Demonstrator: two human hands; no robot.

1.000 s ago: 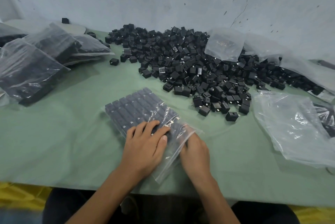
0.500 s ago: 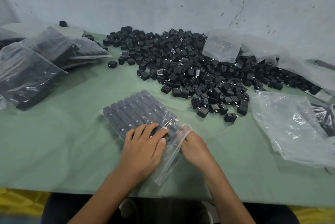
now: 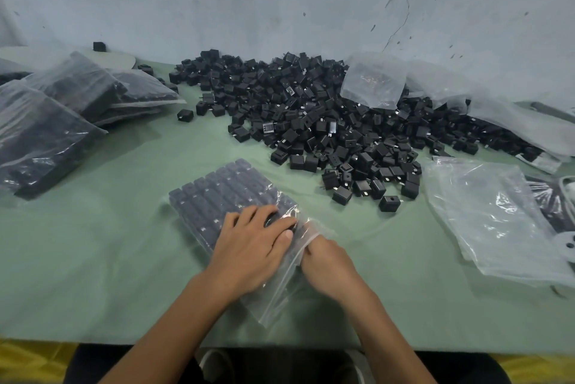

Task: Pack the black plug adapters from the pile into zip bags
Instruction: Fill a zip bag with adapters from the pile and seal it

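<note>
Left hand flat on a filled zip bag, right hand at its mouth.

The zip bag (image 3: 217, 194) lies mid-frame on the green table cloth (image 3: 93, 259), with rows of black plug adapters showing dimly through the film. The left hand (image 3: 252, 250) rests on the bag's near end, fingers straight and slightly spread, covering the nearest rows. The right hand (image 3: 329, 265) meets the bag's mouth at 4 o'clock of the bag. Its fingers are tucked behind crumpled plastic, so I cannot tell whether they pinch or lie loose. The loose pile (image 3: 311, 122) sits at 1 o'clock, its far right edge veiled by limp clear bags. Packed bags (image 3: 46, 125) stack at 9 to 10 o'clock, cut off by the frame. Empty bags (image 3: 491, 218) at 3 o'clock cover dark shapes too blurred to name.
</note>
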